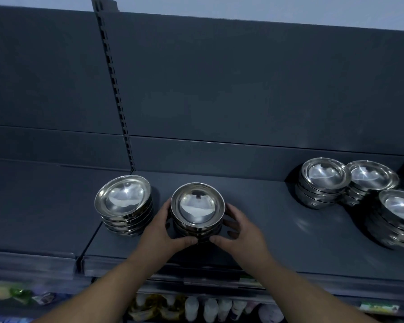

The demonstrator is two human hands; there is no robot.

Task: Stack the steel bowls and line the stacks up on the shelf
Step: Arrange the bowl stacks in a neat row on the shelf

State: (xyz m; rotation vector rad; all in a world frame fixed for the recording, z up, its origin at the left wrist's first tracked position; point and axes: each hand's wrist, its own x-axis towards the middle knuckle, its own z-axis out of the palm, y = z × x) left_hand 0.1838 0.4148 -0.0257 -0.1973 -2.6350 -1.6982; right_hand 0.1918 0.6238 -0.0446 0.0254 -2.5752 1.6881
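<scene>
Below the shelf's front edge, bottles (210, 308) and packets stand blurred on a lower level. Above them, both forearms reach up to the shelf (278, 227). The left hand (163, 227) and right hand (240, 229) cup the middle stack (197, 206) of steel bowls from either side. The fingers curl round its walls and the thumbs nearly meet on its near side, so it is a full two-handed hold. This stack sits near the front edge, left of centre. Just beside it, at the shelf's left end, the left stack (124, 201) leans slightly, its top bowl tilted. Well apart, toward the right back corner, three stacks (323, 176) crowd together, touching or nearly so, not in a row. Behind everything rises the dark back panel (219, 89).

The stacking looks largely done. The lining-up seems about two stacks in, with the right cluster yet to be brought over.
</scene>
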